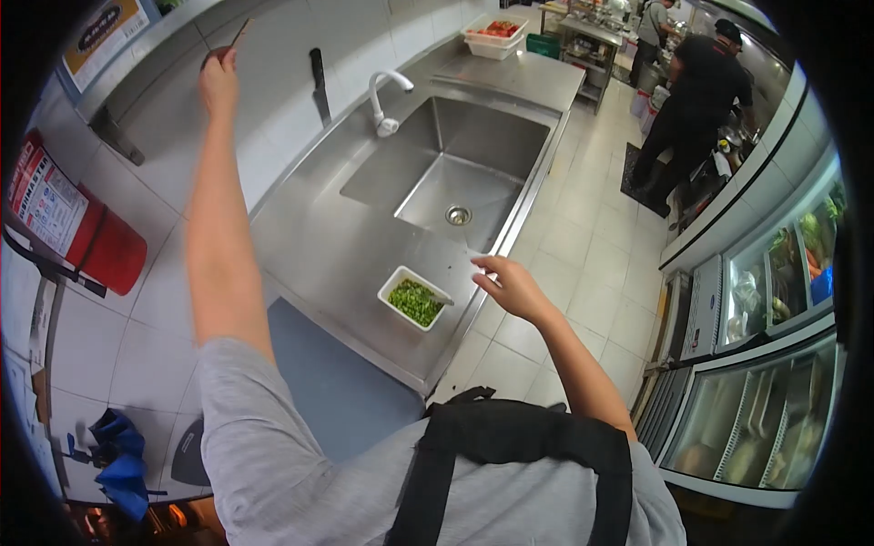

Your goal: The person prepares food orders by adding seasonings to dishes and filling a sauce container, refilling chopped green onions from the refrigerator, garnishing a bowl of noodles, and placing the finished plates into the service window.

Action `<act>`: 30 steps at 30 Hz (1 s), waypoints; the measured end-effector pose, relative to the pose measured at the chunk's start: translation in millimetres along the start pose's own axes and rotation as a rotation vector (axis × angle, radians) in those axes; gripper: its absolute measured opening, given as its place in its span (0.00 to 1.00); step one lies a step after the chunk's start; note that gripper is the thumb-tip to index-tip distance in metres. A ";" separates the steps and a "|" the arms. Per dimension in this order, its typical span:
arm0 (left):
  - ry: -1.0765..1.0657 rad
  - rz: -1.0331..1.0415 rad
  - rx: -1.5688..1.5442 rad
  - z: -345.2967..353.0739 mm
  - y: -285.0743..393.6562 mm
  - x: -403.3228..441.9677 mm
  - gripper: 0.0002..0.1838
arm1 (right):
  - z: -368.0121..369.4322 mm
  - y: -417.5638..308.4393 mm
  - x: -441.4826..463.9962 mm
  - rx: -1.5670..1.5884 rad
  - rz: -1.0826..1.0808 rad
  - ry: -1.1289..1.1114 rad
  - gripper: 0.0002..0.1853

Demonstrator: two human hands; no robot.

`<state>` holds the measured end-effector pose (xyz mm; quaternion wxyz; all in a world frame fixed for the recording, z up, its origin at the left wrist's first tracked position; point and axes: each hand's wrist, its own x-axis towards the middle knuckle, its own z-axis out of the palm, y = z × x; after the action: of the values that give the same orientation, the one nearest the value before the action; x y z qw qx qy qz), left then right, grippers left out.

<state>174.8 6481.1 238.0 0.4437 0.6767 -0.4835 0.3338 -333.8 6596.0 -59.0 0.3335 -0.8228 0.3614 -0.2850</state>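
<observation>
My left hand [218,86] is raised high by the wall at the upper left, its fingers closed around a thin, narrow object that looks like a knife [241,34] seen edge-on. My right hand [512,288] hovers near the front edge of the steel counter, thumb and fingers apart, with nothing clearly in them. Just left of it stands a white tub [385,303] of chopped greens [414,300], a metal utensil handle resting at its right side. Another knife [319,86] with a black handle hangs upright on the wall.
A steel sink [437,191] with a white faucet [384,105] lies ahead. White containers [494,41] with red food stand at the far end. A blue-grey board [332,382] is close to me. At left hangs a red extinguisher [105,241]; at right stand glass-front fridges [756,409]. Two people work farther back.
</observation>
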 end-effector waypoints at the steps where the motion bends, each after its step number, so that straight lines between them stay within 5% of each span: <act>1: 0.086 0.037 -0.242 8.5 2.4 -25.1 0.16 | 14.7 -1.4 6.7 -0.059 -0.052 0.069 0.19; 2: 0.092 0.065 -0.282 20.6 -2.5 -50.8 0.16 | 29.3 -2.2 14.0 -0.119 -0.105 0.143 0.20; 6: -0.028 -0.062 -0.717 7.6 52.9 -196.9 0.12 | 85.2 13.9 52.8 -0.242 0.181 -0.256 0.19; 8: -0.131 -0.313 -0.901 -20.6 91.5 -275.3 0.08 | 108.6 37.7 71.7 -0.302 0.217 -0.456 0.17; 12: -0.308 -0.661 -1.005 -72.3 132.0 -398.1 0.07 | 134.1 68.5 66.6 -0.270 0.096 -0.409 0.13; 16: -0.291 -1.027 -1.315 -96.0 146.6 -457.6 0.07 | 94.2 61.3 41.7 -0.119 0.112 -0.319 0.11; 21: -0.591 -1.245 -1.266 -66.5 189.1 -469.7 0.08 | -4.9 99.0 -3.5 0.078 0.227 -0.111 0.13; 30: -1.042 -1.055 -1.528 149.5 384.9 -415.2 0.15 | -227.4 207.3 -4.0 -0.055 0.546 0.105 0.12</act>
<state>-316.2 6438.4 -78.2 0.5775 0.4021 -0.3407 -0.6235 -581.5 6414.2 -76.5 0.3565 -0.6876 0.5942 -0.2168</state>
